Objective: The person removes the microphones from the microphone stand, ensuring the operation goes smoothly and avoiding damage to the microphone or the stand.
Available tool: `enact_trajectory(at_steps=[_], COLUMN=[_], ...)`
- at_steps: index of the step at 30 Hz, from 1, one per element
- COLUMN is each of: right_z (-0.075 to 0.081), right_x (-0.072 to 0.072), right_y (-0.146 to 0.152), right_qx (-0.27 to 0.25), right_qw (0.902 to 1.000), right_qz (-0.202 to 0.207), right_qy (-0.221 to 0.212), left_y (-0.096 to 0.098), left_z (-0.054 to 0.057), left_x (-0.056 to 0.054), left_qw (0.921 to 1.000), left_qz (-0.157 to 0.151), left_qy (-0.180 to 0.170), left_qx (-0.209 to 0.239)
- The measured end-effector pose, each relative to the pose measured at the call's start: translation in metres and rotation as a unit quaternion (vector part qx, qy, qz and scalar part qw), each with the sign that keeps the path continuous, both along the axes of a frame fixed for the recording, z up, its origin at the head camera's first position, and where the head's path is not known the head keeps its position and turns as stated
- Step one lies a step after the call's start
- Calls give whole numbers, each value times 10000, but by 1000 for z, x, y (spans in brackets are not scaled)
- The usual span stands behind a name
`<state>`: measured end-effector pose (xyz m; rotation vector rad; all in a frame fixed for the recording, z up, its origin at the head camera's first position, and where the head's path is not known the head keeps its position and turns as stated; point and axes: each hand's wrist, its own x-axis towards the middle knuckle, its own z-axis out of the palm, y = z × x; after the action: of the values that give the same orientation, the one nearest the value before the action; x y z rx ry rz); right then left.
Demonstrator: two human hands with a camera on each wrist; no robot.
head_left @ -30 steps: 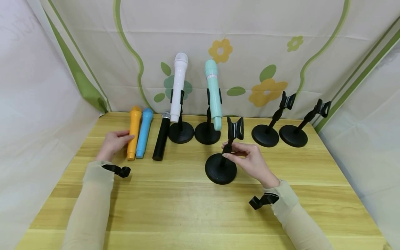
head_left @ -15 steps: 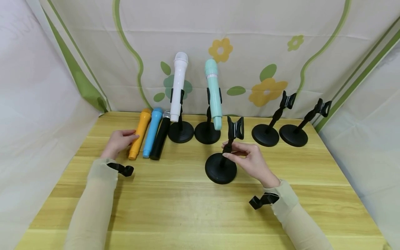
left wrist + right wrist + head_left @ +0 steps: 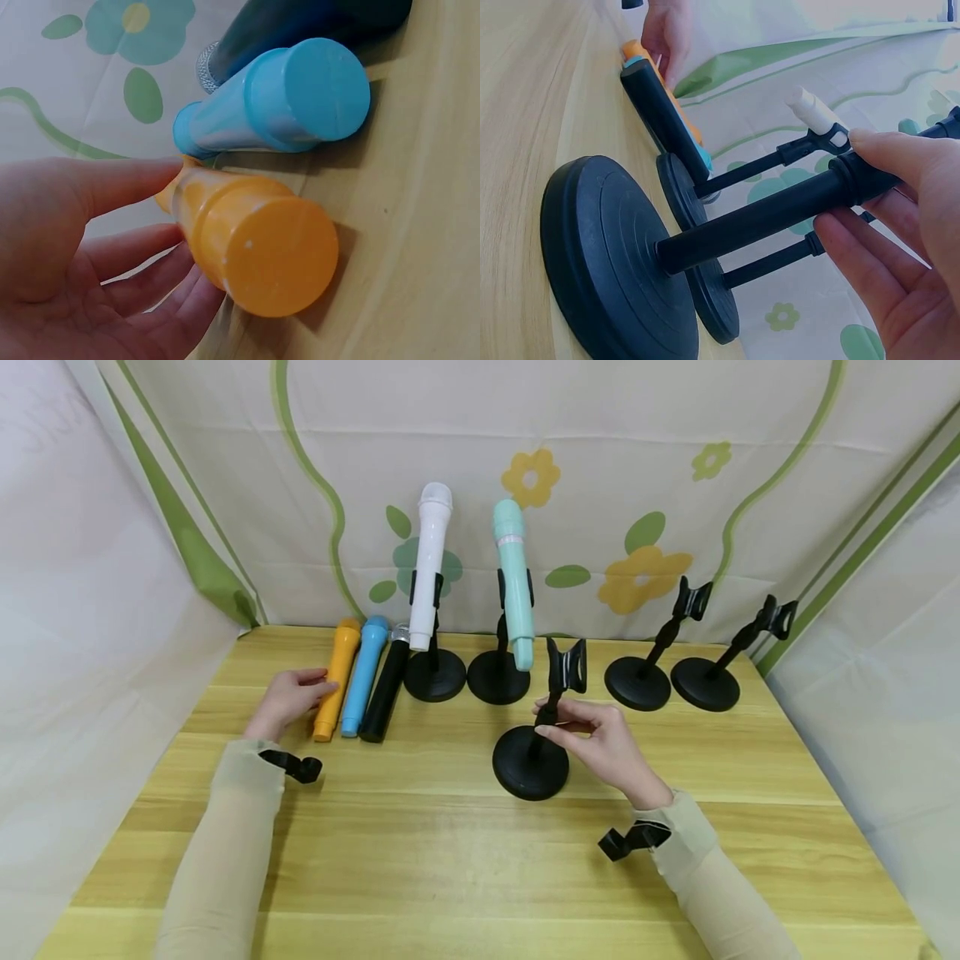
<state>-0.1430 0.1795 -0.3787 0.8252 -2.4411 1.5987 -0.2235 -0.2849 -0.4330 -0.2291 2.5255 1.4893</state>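
Observation:
My left hand [image 3: 288, 702] pinches an orange microphone [image 3: 337, 681] lying on the table, its thumb over the top and fingers along the left side. Beside it lie a blue microphone [image 3: 365, 677] and a black microphone [image 3: 387, 689] with a silver mesh head. In the left wrist view the orange microphone [image 3: 277, 255] shows its butt end. My right hand [image 3: 596, 739] grips the stem of a black microphone stand [image 3: 529, 767] between thumb and fingers. That stand's round base [image 3: 615, 255] appears large in the right wrist view, upright on the table; its cradle holds nothing.
A white microphone [image 3: 429, 568] and a mint-green microphone [image 3: 514, 585] rest in two stands at the back. Two more stands with bare cradles, one nearer [image 3: 637, 682] and one farther right [image 3: 707, 683], stand at the right. A flowered curtain [image 3: 600, 410] rises behind the table.
My left hand has moved right with the orange microphone, which now leans at an angle. The blue and black microphones have shifted, closing up toward each other. My right hand and its stand have stayed put.

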Motion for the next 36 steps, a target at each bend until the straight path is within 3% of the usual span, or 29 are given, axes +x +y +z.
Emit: enact_trajectory(at_steps=[4, 9, 14, 19, 23, 27, 36], right_z=[0, -1, -2, -3, -3, -3, -3], right_x=[0, 0, 0, -1, -2, -2, -2], right_y=[0, 0, 0, 1, 1, 0, 1], right_qx=[8, -21, -38, -78, -95, -109, -118], right_qw=[10000, 9999, 9999, 9998, 9997, 9997, 9994], right_qz=[-19, -35, -71, -95, -83, -89, -137], right_qy=[-48, -98, -78, -167, -188, -214, -283], left_y=[1, 7, 24, 50, 75, 97, 137], left_z=[1, 8, 28, 53, 76, 91, 102], left_x=[0, 3, 6, 12, 24, 35, 55], left_qw=[9998, 9926, 9740, 9487, 9297, 9141, 8936], left_qz=[107, 688, 1182, 1315, 1106, 697, -217], left_qy=[163, 981, 1915, 2834, 3399, 3801, 4061], left_qx=[11, 192, 246, 483, 882, 1229, 1900])
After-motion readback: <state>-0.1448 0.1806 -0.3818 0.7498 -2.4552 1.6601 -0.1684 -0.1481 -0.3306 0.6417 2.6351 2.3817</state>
